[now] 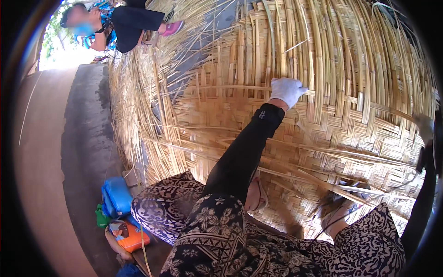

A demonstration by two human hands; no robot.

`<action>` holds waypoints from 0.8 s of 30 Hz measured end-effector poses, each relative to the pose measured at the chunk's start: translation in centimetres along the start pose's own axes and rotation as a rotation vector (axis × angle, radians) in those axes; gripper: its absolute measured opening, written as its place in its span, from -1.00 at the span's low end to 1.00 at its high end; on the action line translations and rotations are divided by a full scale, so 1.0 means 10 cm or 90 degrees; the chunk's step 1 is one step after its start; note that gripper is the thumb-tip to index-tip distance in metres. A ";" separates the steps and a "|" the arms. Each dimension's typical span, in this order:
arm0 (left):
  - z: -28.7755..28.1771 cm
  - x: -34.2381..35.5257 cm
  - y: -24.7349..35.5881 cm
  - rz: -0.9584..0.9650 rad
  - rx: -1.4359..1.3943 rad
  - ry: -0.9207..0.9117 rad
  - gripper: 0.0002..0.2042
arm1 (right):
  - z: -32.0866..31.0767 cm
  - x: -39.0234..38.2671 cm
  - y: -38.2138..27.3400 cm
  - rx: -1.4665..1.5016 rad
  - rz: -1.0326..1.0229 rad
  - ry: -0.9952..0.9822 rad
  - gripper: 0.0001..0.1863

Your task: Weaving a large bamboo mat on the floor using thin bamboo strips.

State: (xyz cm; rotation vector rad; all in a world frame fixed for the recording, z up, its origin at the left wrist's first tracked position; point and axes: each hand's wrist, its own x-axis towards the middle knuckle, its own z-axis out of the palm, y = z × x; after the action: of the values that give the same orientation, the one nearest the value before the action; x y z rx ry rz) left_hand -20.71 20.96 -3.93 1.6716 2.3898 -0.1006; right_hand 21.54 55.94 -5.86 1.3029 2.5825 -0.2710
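Observation:
My left hand (pixel 288 91), in a white glove below a black sleeve, is closed around a thin, flat bamboo strip (pixel 240 87). The strip lies crosswise over the upright strips of a large woven bamboo mat (pixel 369 134). At the far right rim, my right hand (pixel 423 128) is smeared and partly dark, so its fingers cannot be made out. Another crosswise strip (pixel 392 111) runs up to that hand. Nearer to me the weave is tight; beyond my left hand, long unwoven strips (pixel 318 51) stretch away side by side.
Loose strips (pixel 295 150) lie across the mat near my feet. A heap of split bamboo (pixel 134 97) spreads along the left. A person (pixel 134 27) sits at the far left. Blue bag (pixel 116 196) and orange bag (pixel 127 235) sit beside my patterned clothing (pixel 221 231).

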 end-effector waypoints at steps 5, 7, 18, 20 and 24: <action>0.08 0.23 0.18 0.000 0.022 -0.028 -0.73 | -0.29 -0.10 -1.35 -0.224 -0.290 -0.120 -0.75; 0.11 0.27 0.13 -0.017 0.013 -0.013 -0.69 | -0.14 0.10 -1.47 -0.170 -0.315 -0.059 -0.80; 0.40 0.13 0.61 0.040 0.012 0.153 -0.77 | 0.24 -0.12 -1.32 0.020 -0.129 -0.045 -0.86; 0.42 0.11 0.64 0.024 0.000 0.171 -0.80 | 0.11 -0.11 -1.32 0.006 -0.180 -0.018 -0.89; 0.29 0.33 0.75 -0.022 0.048 0.039 -0.87 | 0.15 0.10 -1.32 -0.074 -0.174 -0.062 -0.84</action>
State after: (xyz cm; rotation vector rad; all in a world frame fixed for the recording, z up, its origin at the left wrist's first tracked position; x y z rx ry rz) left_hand -14.36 26.12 -6.98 1.6900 2.4887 -0.1492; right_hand 10.51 48.60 -6.84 0.8756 2.6440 -0.2214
